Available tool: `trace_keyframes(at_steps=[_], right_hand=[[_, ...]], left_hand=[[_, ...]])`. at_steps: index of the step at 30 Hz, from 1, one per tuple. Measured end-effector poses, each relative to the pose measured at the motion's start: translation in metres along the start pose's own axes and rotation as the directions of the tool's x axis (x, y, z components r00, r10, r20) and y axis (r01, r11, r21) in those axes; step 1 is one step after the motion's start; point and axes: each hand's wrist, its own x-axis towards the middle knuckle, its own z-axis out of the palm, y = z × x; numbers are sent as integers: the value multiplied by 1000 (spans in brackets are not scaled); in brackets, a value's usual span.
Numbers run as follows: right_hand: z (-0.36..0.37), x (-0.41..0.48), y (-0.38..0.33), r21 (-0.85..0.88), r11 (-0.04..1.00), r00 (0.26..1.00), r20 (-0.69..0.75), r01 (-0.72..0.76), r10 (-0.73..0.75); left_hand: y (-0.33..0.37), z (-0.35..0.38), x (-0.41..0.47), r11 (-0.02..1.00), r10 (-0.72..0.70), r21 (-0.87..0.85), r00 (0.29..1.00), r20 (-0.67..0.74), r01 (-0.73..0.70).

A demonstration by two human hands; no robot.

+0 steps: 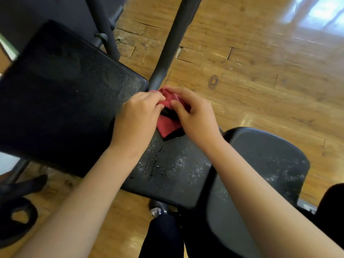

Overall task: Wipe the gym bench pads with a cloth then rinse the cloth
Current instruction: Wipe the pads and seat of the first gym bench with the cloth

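Observation:
A red cloth (pixel 167 125) lies bunched at the far edge of the middle black bench pad (pixel 173 175), which carries water drops and pale smears. My left hand (pixel 138 114) pinches the cloth's left side with curled fingers. My right hand (pixel 193 112) grips its right side, thumb and fingers curled into the fabric. A large black back pad (pixel 61 94) slopes away to the left, dotted with fine droplets. A rounded seat pad (pixel 264 164) with pale smears sits to the right, partly under my right forearm.
A dark metal frame tube (pixel 173 41) rises just beyond the cloth. Worn wooden floor (pixel 260 62) spreads on the right and far side. A dark strap or shoe (pixel 18 218) lies on the floor at lower left. My dark-trousered leg (pixel 163 237) stands below the bench.

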Motion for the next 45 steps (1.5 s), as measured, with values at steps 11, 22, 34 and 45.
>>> trace_keyframes(at_steps=[11,22,34,45], right_hand=[[11,-148,-72,568,271,624,639,-777,450],[91,-211,-34,456,-253,278,808,-853,519],[113,-178,-42,670,-570,474,741,-476,475],[57,-196,-1,698,-601,393,716,-388,578]], left_hand=[[6,-61,-134,743,-200,-608,960,196,279],[-26,-27,-223,363,-637,-667,696,332,651],[-27,8,-182,-29,-765,-702,436,474,712],[29,44,-194,20,-715,-521,376,589,853]])
